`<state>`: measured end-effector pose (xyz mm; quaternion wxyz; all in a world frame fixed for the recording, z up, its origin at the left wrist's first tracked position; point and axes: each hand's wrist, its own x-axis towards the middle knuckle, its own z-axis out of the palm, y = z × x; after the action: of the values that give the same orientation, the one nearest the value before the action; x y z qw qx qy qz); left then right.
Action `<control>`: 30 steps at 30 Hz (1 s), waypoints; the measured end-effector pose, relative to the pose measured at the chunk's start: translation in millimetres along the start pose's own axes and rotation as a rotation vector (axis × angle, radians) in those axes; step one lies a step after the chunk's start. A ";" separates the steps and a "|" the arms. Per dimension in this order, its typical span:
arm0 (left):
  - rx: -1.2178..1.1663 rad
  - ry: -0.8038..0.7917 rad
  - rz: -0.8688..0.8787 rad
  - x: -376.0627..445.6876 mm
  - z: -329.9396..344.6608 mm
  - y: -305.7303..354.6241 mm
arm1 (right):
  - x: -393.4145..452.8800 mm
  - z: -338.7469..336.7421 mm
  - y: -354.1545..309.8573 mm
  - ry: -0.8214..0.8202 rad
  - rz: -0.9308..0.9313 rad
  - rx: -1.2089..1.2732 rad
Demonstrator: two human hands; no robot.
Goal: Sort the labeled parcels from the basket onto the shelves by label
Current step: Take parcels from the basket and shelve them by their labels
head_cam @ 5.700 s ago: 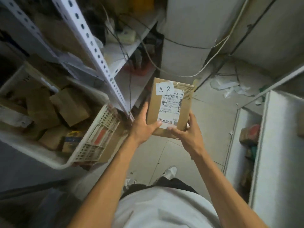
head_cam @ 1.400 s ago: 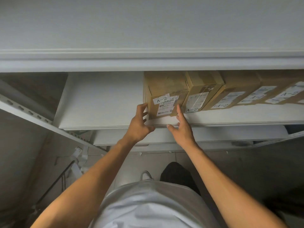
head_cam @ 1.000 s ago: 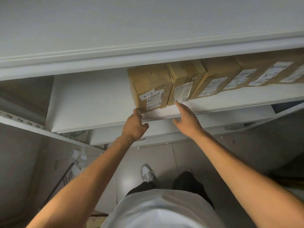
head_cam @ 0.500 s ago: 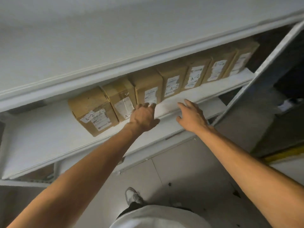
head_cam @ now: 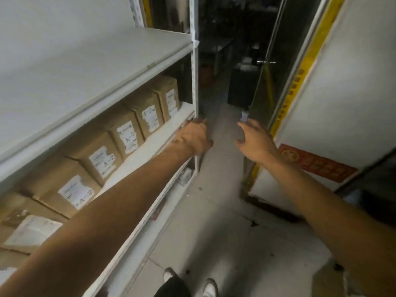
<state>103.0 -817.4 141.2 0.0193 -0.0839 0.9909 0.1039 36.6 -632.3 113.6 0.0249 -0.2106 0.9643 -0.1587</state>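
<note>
While the left hand (head_cam: pixel 194 137) rests loosely at the shelf (head_cam: pixel 150 144) edge, the right hand (head_cam: pixel 254 140) hangs open, empty.

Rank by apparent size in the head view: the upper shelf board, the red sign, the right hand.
1. upper shelf board
2. red sign
3. right hand
The sign and hand look close in size; the hand is nearer the camera, so that order is unsure.

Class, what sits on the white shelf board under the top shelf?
A row of brown cardboard parcels on the white shelf board, several labelled A-2. The left forearm covers the row's near end.
</note>
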 end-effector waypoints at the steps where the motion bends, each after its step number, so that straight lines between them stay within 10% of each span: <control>1: 0.011 -0.003 0.057 10.8 -0.6 17.4 | -3.0 -10.1 15.7 0.026 0.046 -0.013; 30: -0.015 -0.110 1.056 138.2 25.3 374.8 | -127.6 -158.9 249.9 0.400 0.916 -0.101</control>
<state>-96.5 -473.0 184.7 0.0158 0.4317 0.8950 0.1108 35.0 -317.4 182.9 -0.1034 0.2679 0.9501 -0.1216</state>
